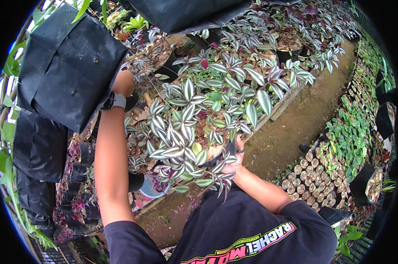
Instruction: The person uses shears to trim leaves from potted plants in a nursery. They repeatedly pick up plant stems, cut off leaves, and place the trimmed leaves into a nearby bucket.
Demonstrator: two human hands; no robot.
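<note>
A potted tradescantia with silver-striped leaves [182, 132] stands before me in a black plastic pot [214, 160]. My right hand [233, 158], with a dark ring on one finger, holds this pot by its near right side, thumb up along the wall. My left hand [123, 83], a watch at its wrist, reaches forward at the left, beside a large hanging black planting bag [73, 66]. Its fingers are partly hidden, and whether they hold anything does not show. Wood chips cover the soil in the pot.
More potted tradescantias [284, 43] crowd the bed behind. A light blue basin [155, 188] stands near the bed's wooden edge. A dirt path [294, 105] runs along the right, with small bagged seedlings [313, 178] beyond. Black planting bags [40, 145] hang at left and overhead.
</note>
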